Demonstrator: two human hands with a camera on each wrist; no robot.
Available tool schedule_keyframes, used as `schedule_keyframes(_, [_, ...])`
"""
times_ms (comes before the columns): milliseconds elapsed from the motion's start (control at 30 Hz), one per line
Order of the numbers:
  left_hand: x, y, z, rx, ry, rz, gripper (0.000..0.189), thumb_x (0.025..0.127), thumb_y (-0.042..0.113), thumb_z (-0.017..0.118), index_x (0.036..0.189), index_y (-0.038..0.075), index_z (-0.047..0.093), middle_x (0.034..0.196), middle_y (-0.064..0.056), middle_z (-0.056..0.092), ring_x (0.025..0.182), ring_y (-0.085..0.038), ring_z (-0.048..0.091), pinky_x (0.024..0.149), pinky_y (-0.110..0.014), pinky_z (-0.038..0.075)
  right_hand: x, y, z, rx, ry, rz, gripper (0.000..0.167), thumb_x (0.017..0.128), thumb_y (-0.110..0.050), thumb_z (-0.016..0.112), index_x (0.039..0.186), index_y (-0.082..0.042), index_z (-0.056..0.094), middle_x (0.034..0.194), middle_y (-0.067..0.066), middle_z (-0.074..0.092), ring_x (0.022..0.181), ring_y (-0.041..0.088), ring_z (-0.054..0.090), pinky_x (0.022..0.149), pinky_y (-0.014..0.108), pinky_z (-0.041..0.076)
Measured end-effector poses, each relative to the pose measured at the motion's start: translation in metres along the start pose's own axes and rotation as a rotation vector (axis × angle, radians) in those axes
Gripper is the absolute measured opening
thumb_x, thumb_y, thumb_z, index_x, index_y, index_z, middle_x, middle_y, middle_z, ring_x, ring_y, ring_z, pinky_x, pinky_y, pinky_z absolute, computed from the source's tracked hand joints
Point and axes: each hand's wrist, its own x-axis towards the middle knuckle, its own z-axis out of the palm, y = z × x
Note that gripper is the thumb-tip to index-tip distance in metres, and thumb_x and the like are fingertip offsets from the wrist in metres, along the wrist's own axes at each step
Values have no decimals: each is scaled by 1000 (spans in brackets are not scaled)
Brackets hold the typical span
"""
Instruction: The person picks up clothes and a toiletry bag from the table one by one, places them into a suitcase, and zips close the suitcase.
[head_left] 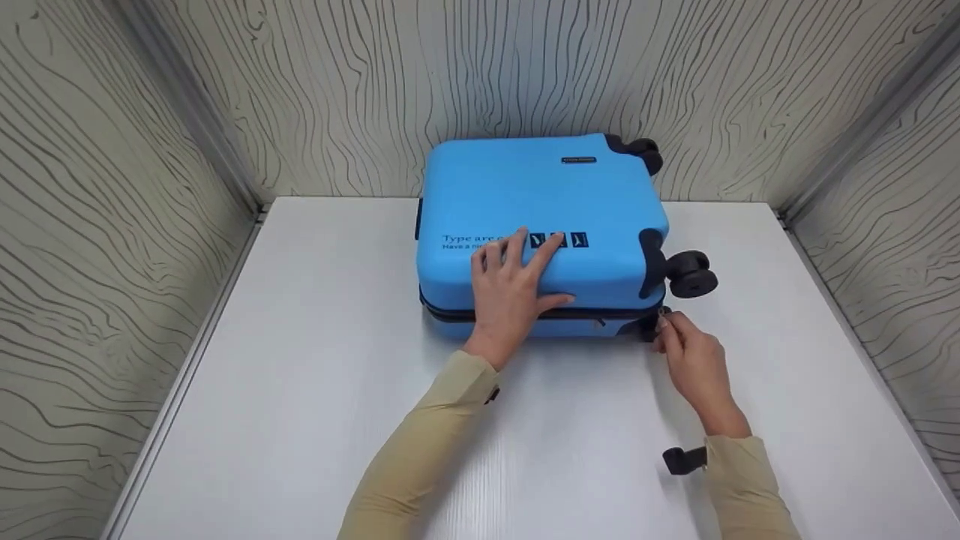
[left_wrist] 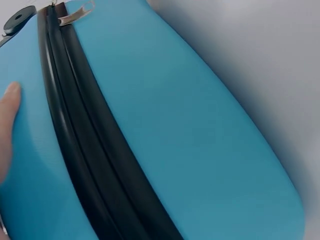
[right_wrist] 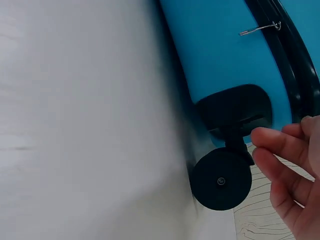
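A light blue hard-shell suitcase point(head_left: 517, 195) lies flat on the white table. A black zipper band point(left_wrist: 95, 145) runs around its side. My left hand point(head_left: 506, 296) rests on the top shell near the front edge, fingers spread over the printed marks, thumb pointing right. At the front right corner my right hand point(head_left: 694, 356) pinches a small zipper pull point(head_left: 663, 315) between thumb and curled fingers; the fingers mostly hide it. Another metal zipper pull point(right_wrist: 260, 28) hangs from the band further left. Just beside the right fingertips is a black caster wheel point(right_wrist: 221, 180) of the lower shell.
Two upper caster wheels point(head_left: 691, 274) stick out on the suitcase's right side. A black side handle point(head_left: 418, 219) is on its left. The white table point(head_left: 322, 360) extends around the suitcase. Wood-grain panels point(head_left: 360, 90) enclose the back and both sides.
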Motion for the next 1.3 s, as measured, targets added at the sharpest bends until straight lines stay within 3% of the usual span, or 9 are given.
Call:
schedule_keyframes(433, [2, -1, -2, 9, -10, 3, 90, 78, 85, 56, 154, 39, 45, 148, -9, 48, 116, -29, 43, 99, -48, 36, -1, -2, 5, 34, -1, 30, 23, 109, -15, 50, 95, -4, 65, 71, -2, 68, 65, 17, 61, 59, 18, 40])
schedule_keyframes(567, [1, -3, -2, -8, -7, -2, 90, 77, 85, 58, 153, 39, 46, 148, -9, 49, 116, -30, 44, 98, -47, 36, -1, -3, 2, 79, -49, 52, 25, 110, -18, 48, 96, -4, 64, 73, -2, 69, 69, 16, 64, 62, 18, 43])
schedule_keyframes(800, [1, -5, -3, -56, 5, -34, 90, 70, 84, 66, 148, 42, 53, 145, -7, 51, 113, -29, 45, 95, -44, 37, -3, -9, -14, 33, -149, 37, 24, 109, -15, 50, 93, -5, 64, 71, -4, 66, 65, 19, 58, 59, 27, 43])
schedule_keyframes(933, [3, -7, -6, -63, 4, -61, 91, 66, 83, 70, 146, 43, 55, 143, -5, 53, 110, -28, 44, 93, -43, 37, -3, -15, -19, 66, -205, 45, 22, 109, -14, 49, 94, -7, 64, 72, -6, 67, 70, 21, 61, 62, 26, 43])
schedule_keyframes(1300, [6, -7, -5, -52, 12, -69, 91, 64, 84, 71, 144, 43, 58, 142, -5, 55, 106, -28, 44, 89, -41, 37, -9, -36, -10, 99, -289, 58, 21, 109, -15, 51, 92, -12, 64, 73, -7, 67, 69, 18, 55, 62, 32, 42])
